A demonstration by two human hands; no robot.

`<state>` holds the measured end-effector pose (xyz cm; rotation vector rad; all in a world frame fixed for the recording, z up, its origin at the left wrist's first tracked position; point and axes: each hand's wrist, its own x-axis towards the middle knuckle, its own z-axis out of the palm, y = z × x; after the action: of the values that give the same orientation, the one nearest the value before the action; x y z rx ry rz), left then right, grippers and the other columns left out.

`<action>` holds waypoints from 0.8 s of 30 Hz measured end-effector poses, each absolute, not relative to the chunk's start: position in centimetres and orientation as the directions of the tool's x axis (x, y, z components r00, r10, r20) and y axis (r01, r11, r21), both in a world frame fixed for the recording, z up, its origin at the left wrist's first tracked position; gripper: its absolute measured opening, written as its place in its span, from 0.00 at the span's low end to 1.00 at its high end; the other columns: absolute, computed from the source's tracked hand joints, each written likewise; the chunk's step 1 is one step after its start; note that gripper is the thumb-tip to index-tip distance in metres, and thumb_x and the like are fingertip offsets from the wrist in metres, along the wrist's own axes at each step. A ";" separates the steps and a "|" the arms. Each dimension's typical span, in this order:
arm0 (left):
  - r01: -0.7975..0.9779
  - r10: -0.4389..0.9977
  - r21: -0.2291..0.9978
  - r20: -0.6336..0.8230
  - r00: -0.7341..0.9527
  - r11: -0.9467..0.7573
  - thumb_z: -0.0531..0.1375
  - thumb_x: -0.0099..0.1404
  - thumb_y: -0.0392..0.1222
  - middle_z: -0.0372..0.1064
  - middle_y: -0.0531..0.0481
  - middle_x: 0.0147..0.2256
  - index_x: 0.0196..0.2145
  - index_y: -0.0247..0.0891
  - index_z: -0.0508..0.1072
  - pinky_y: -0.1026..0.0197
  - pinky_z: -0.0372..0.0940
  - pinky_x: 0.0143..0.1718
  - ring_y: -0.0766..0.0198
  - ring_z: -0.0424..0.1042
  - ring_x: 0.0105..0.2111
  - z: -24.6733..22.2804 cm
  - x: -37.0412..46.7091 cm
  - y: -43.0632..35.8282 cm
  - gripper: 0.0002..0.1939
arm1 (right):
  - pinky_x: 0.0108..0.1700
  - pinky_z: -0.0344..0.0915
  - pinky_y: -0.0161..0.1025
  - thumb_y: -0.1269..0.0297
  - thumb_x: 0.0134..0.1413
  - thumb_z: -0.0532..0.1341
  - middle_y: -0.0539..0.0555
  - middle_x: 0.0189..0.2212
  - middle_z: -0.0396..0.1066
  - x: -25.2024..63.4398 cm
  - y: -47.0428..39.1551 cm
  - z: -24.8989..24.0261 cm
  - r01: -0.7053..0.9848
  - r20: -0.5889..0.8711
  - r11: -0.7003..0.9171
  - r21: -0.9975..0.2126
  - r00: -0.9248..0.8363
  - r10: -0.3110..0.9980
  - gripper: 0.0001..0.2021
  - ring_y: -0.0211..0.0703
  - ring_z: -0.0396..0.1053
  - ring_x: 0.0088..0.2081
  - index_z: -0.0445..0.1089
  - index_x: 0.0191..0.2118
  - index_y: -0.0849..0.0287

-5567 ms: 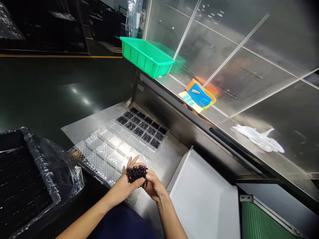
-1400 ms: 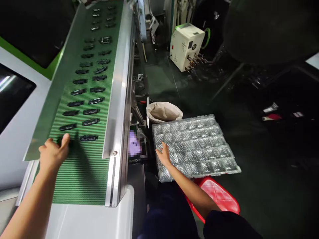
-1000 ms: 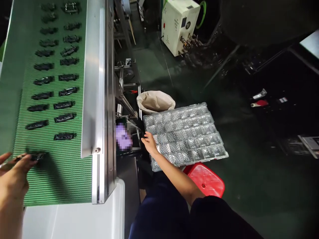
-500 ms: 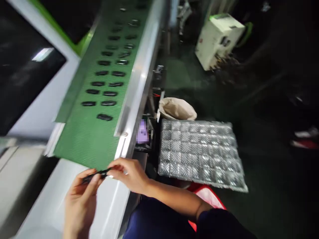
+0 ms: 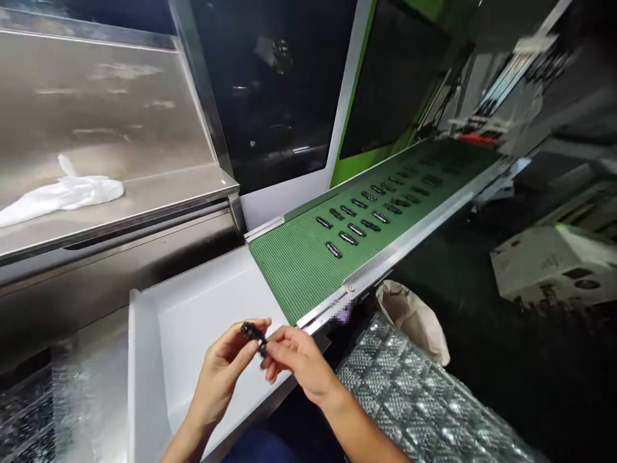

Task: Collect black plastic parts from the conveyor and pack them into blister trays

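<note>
My left hand (image 5: 224, 370) and my right hand (image 5: 294, 360) meet over the white chute tray (image 5: 193, 321), both pinching one small black plastic part (image 5: 254, 333) between their fingertips. Just beyond them slopes the green ribbed conveyor belt (image 5: 299, 263), carrying several more black parts (image 5: 354, 222) in two rows. A clear blister tray (image 5: 424, 405) with empty pockets lies at the lower right, beside my right forearm.
A steel shelf (image 5: 144, 193) at upper left holds a white glove (image 5: 62, 193). A beige bag-lined bin (image 5: 414, 315) stands under the belt's edge. A cream machine box (image 5: 549, 263) sits at the right. Clear trays lie at the lower left (image 5: 29, 411).
My left hand took a black part off the belt while the right hand let go of the clear tray; both hands now hold the part over the white chute. My view swung left.
</note>
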<state>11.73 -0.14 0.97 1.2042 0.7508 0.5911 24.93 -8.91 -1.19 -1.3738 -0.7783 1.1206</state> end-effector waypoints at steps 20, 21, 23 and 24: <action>-0.322 0.582 0.496 -0.571 0.579 0.807 0.71 0.54 0.43 0.77 0.49 0.37 0.42 0.39 0.79 0.64 0.75 0.37 0.64 0.76 0.31 -1.0 2.5 2.1 0.17 | 0.45 0.69 0.44 0.68 0.60 0.60 0.55 0.35 0.74 37.9 -0.3 2.0 0.721 0.112 -0.586 -0.370 0.661 0.742 0.05 0.42 0.72 0.37 0.72 0.36 0.63; -0.315 0.533 0.435 -0.603 0.594 0.843 0.71 0.55 0.41 0.78 0.47 0.38 0.41 0.38 0.80 0.64 0.75 0.37 0.63 0.77 0.31 -0.9 2.4 2.1 0.15 | 0.44 0.69 0.42 0.68 0.60 0.59 0.56 0.34 0.74 35.8 -0.4 2.2 0.765 0.143 -0.506 -0.399 0.597 0.789 0.05 0.43 0.72 0.36 0.72 0.36 0.62; -0.288 0.441 0.336 -0.622 0.647 0.897 0.70 0.56 0.38 0.78 0.42 0.41 0.39 0.34 0.80 0.63 0.75 0.38 0.61 0.78 0.34 -0.6 2.3 1.8 0.12 | 0.43 0.70 0.40 0.67 0.60 0.58 0.56 0.35 0.75 30.6 -1.2 2.3 0.835 0.197 -0.307 -0.457 0.431 0.880 0.06 0.43 0.72 0.37 0.73 0.36 0.59; -0.278 0.414 0.310 -0.601 0.684 0.909 0.69 0.57 0.39 0.78 0.40 0.42 0.39 0.33 0.81 0.63 0.75 0.38 0.59 0.79 0.36 -0.4 2.3 1.6 0.12 | 0.44 0.70 0.40 0.67 0.60 0.58 0.54 0.35 0.75 28.0 -1.8 2.2 0.854 0.222 -0.192 -0.484 0.332 0.917 0.07 0.43 0.73 0.39 0.73 0.34 0.57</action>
<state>2.28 1.60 -0.44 0.2004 0.7205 0.3907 28.00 -1.82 2.23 -2.0742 -1.5486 0.1559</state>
